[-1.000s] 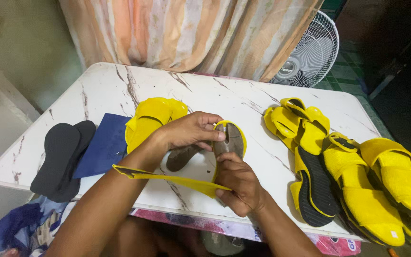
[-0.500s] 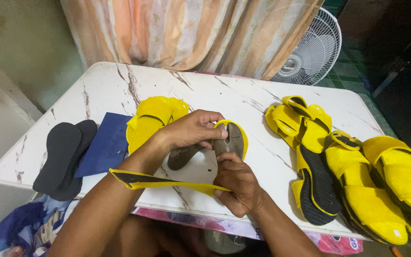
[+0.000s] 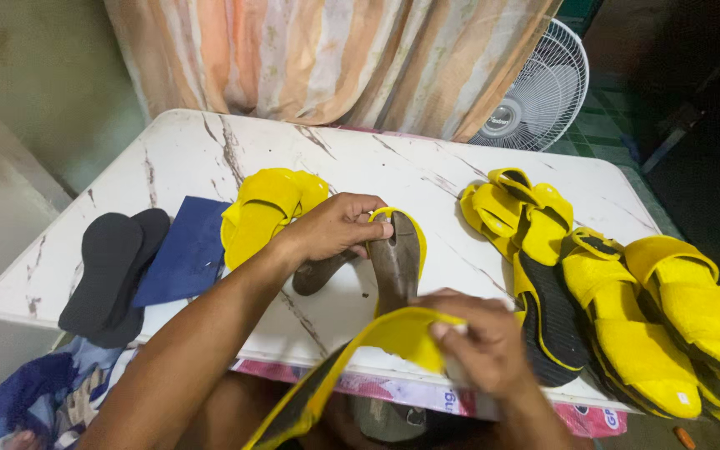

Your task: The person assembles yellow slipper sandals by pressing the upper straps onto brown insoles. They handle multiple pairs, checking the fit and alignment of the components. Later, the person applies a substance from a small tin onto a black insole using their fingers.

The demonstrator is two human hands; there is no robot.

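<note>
My left hand (image 3: pixel 337 226) grips the toe end of a grey-brown insole (image 3: pixel 396 260) edged with yellow binding, held just above the white marbled table (image 3: pixel 202 154). My right hand (image 3: pixel 483 346) is at the near table edge, pinching the yellow strip (image 3: pixel 352 360). That strip runs from the insole's heel, loops over my right fingers and hangs down to the lower left. Another grey insole piece (image 3: pixel 317 273) lies under my left hand.
A yellow upper (image 3: pixel 264 207), a blue sheet (image 3: pixel 183 252) and two black soles (image 3: pixel 112 276) lie to the left. Several yellow sandals (image 3: pixel 618 296) are stacked at the right edge. A striped curtain (image 3: pixel 327 58) and a white fan (image 3: pixel 535 92) stand behind the table.
My right hand has moved right and toward me, pulling the yellow strip away from across my left forearm so it now hangs off the table edge. More of the insole is exposed.
</note>
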